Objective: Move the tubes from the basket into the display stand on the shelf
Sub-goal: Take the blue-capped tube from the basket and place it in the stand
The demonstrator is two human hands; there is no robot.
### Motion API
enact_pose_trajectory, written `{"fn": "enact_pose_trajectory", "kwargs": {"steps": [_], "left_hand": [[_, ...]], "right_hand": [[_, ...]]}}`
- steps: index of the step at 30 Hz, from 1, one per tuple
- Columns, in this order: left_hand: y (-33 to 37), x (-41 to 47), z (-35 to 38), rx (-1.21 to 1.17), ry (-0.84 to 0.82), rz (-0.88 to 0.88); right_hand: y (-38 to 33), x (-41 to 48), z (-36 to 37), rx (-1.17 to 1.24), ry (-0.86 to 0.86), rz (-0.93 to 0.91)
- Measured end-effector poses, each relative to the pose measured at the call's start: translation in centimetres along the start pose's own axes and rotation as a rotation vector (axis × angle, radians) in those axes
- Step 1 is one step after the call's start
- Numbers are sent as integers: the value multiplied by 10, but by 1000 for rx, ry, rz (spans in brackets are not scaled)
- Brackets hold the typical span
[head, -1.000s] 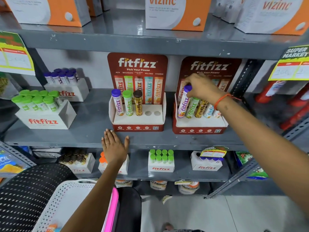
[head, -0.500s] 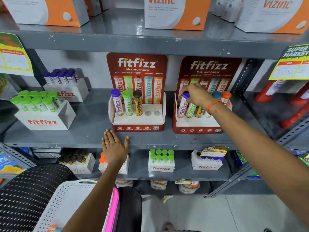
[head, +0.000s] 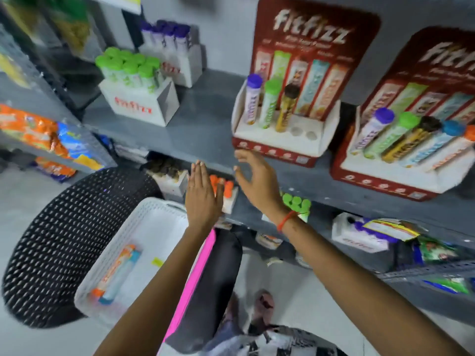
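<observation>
While both hands hover empty, cylindrical tubes (head: 117, 272) lie in perforated basket (head: 144, 214).

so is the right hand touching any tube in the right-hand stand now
Apart. The head view shows the right hand open and empty in front of the shelf edge, well below and left of the right-hand stand and its tubes.

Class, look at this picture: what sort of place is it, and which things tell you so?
Probably a shop or pharmacy aisle: grey metal shelves, branded display stands holding tubes, and packaged snacks on a neighbouring rack.
</observation>
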State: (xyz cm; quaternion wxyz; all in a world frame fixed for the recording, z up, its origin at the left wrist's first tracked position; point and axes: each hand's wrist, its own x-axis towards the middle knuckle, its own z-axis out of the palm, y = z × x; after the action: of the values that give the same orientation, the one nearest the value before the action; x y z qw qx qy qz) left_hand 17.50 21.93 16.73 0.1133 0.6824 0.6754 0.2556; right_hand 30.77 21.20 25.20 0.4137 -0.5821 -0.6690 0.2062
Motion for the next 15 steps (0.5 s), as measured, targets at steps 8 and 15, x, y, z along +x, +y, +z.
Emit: {"fn": "enact_pose_trajectory", "kwargs": {"steps": [8,15], "left_hand": [[-151,-157,-12,131,71,-507],[-226,-232,-16,248,25,-850]], "right_hand": [[10,-63,181,136,-460,145],[6,-117,290,-147,-970,-178]]}}
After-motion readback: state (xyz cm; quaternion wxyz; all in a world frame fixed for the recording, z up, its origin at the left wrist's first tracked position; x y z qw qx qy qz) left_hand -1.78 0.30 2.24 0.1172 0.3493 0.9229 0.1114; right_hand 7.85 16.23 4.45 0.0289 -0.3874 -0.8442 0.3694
